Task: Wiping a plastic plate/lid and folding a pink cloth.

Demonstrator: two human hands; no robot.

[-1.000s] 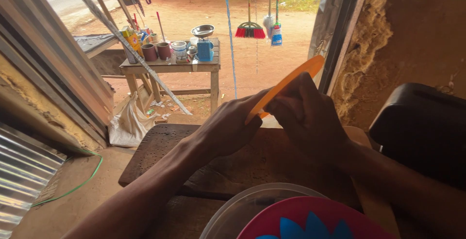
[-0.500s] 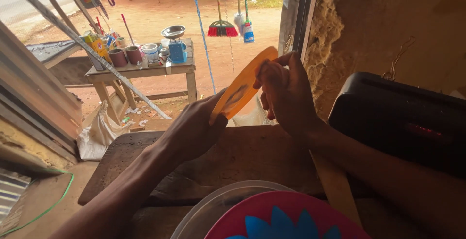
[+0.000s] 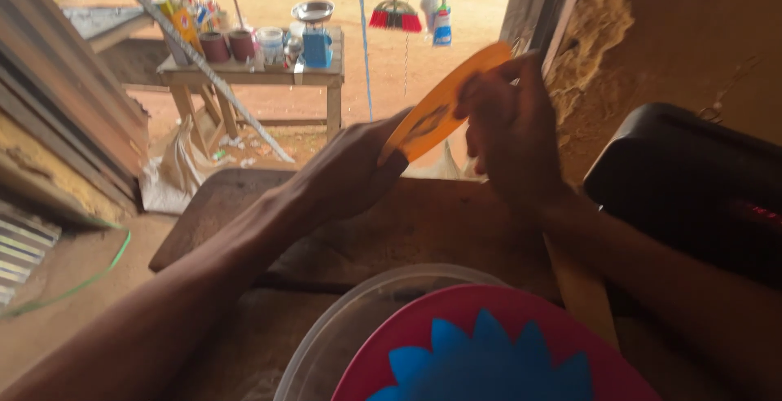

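Both my hands hold a flat orange plastic piece (image 3: 440, 107), tilted up to the right, above a dark wooden table (image 3: 244, 205). My left hand (image 3: 354, 169) grips its lower end from below. My right hand (image 3: 509, 124) closes its fingers around the upper end. Close under my arms sits a clear plastic tub (image 3: 342, 328) with a red lid (image 3: 489, 344) that has a blue star-like shape on it.
A black box-like object (image 3: 684, 181) stands at the right by a rough mud wall (image 3: 603, 42). Outside the opening stands a wooden stand (image 3: 252, 71) with cans, cups and a blue weighing scale (image 3: 316, 34). A broom (image 3: 395, 14) hangs beyond. Corrugated metal sheets (image 3: 49, 124) lean at left.
My hands have lifted the orange piece and shifted it left in view, then back toward the middle. The view has swung right and closer to the table.
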